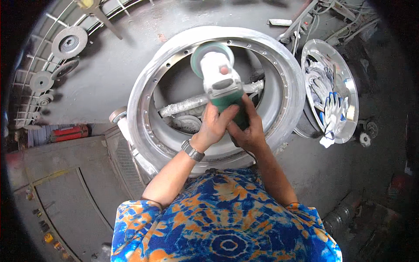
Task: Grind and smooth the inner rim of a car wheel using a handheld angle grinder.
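Note:
An angle grinder (222, 83) with a green body and pale head is held in both my hands over a large metal ring (146, 78). My left hand (215, 125) wraps the left side of the green body. On its right side, my right hand (249, 131) is closed round the body too. At the far end, the grinder's round disc (198, 61) overlaps the ring's inner far rim; whether it touches the metal I cannot tell. Small holes line the ring's inner flange. Through the opening show a rough silvery bar (185, 106) and a round disc-like piece (187, 124).
Abrasive discs (70, 42) hang on a wire rack at the far left. To the right stands a clear tub (350, 91) holding gloves (334, 107), some draped over its edge. Cables (314, 19) lie at the back right, and a red tool (70, 133) lies at left.

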Motion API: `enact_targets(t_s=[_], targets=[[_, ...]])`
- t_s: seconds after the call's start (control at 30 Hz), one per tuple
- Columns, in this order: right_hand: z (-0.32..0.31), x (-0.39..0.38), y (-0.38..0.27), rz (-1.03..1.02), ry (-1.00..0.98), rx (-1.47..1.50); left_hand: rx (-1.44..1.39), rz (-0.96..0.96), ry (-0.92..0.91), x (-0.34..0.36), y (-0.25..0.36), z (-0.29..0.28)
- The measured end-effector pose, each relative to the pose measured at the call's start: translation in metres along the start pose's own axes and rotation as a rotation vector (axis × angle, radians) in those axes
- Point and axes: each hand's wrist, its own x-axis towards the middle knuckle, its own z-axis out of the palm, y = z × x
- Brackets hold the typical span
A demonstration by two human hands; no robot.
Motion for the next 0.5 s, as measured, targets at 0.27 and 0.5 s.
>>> enact_targets(t_s=[0.27, 0.5], targets=[[-0.018, -0.027, 0.007, 0.153, 0.335, 0.092, 0.157, -0.037, -0.195, 0.033, 0.008, 0.041], [-0.006, -0.027, 0.012, 0.174, 0.309, 0.165, 0.162, -0.034, -0.182, 0.032, 0.026, 0.032]])
